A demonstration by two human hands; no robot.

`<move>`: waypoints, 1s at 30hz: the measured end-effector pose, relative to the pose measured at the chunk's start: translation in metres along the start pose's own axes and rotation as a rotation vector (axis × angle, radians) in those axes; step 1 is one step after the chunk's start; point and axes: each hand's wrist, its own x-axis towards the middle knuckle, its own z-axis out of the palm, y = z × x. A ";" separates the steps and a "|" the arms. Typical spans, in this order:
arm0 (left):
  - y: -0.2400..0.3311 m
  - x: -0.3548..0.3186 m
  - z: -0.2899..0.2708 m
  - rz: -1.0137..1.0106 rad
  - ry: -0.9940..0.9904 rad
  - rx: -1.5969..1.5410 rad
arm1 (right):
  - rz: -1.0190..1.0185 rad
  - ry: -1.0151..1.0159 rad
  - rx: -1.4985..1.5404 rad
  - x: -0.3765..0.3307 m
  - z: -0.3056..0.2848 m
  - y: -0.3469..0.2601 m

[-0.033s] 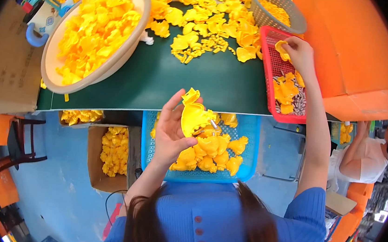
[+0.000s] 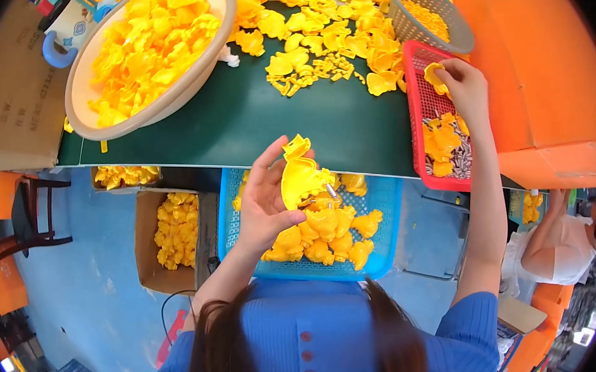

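My left hand [image 2: 261, 207] is closed around a hollow yellow plastic shell [image 2: 301, 180], held above a blue basket [image 2: 387, 241] at the table's front edge. A small silver metal pin [image 2: 331, 191] sticks out at the shell's right side. Rounded yellow plastic pieces [image 2: 321, 224] lie in the blue basket below. To the right, my right hand [image 2: 467, 93] pinches a thin curved yellow plastic piece [image 2: 433, 76] over a red basket [image 2: 415, 129]. That basket holds many small metal pins [image 2: 463, 159] and several yellow pieces [image 2: 441, 141].
A large beige basin [image 2: 168, 120] heaped with yellow parts stands at the left of the green table [image 2: 268, 122]. Loose yellow parts cover its far side, beside a grey basket [image 2: 463, 38]. Orange boxes [image 2: 538, 73] border the right. A cardboard box [image 2: 146, 272] sits on the floor.
The whole view has shifted very slightly. Both hands keep their grips and places.
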 end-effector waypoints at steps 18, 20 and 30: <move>-0.004 -0.012 0.015 0.205 0.003 0.225 | -0.402 0.055 0.314 -0.140 0.063 -0.159; -0.003 -0.012 0.014 0.196 0.016 0.241 | -0.454 0.066 0.269 -0.140 0.065 -0.158; -0.001 -0.013 0.016 0.205 0.019 0.264 | -0.573 0.118 0.151 -0.142 0.072 -0.159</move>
